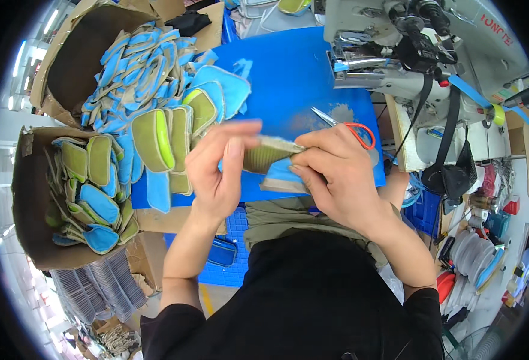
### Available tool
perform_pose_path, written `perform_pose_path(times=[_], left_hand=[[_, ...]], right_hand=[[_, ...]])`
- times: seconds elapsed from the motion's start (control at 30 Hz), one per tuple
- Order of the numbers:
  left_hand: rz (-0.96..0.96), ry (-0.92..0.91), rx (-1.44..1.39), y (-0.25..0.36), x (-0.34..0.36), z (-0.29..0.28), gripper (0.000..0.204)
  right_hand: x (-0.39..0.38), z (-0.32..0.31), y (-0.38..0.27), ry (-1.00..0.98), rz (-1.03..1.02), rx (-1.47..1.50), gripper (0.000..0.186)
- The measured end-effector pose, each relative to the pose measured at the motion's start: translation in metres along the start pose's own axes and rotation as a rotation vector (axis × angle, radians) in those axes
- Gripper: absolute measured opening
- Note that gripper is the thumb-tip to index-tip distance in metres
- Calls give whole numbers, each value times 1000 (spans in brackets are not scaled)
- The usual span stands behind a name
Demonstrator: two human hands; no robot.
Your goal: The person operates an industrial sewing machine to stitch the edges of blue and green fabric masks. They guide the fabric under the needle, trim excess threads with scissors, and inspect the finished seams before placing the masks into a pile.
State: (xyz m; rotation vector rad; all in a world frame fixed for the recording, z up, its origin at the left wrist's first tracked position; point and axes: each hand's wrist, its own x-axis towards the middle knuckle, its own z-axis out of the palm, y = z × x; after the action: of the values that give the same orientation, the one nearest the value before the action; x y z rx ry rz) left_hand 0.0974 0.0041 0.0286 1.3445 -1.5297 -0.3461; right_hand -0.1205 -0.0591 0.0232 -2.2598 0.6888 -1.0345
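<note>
My right hand point(330, 174) pinches a padded fabric piece point(267, 156) with a ribbed olive face, a pale edge and a blue part lower down. My left hand point(216, 168) is at the piece’s left end, thumb upright and upper fingers blurred; I cannot tell whether it grips. Just beyond my right hand, orange-handled scissors point(360, 135) lie on the blue work surface point(282, 72). Left of my hands lie olive and blue pads point(156, 141).
A heap of blue-and-grey strips point(135, 72) is at the back left, beside a cardboard box point(66, 60). A nearer box point(33, 198) holds many pads. A sewing machine point(414, 54) stands at the back right, with hanging black straps and spools of tape below.
</note>
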Motion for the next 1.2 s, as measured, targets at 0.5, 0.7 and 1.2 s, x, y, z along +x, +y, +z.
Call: perform_pose_path(times=[0.5, 0.7, 1.2], left_hand=[[-866, -768, -1052, -70, 17, 91, 37], [-486, -861, -537, -45, 32, 42, 20], [74, -627, 74, 26, 63, 12, 15]], right_hand=[[-20, -16, -8, 124, 134, -184, 13], [-26, -19, -3, 65, 223, -144, 11], [-26, -19, 6, 65, 202, 131, 9]])
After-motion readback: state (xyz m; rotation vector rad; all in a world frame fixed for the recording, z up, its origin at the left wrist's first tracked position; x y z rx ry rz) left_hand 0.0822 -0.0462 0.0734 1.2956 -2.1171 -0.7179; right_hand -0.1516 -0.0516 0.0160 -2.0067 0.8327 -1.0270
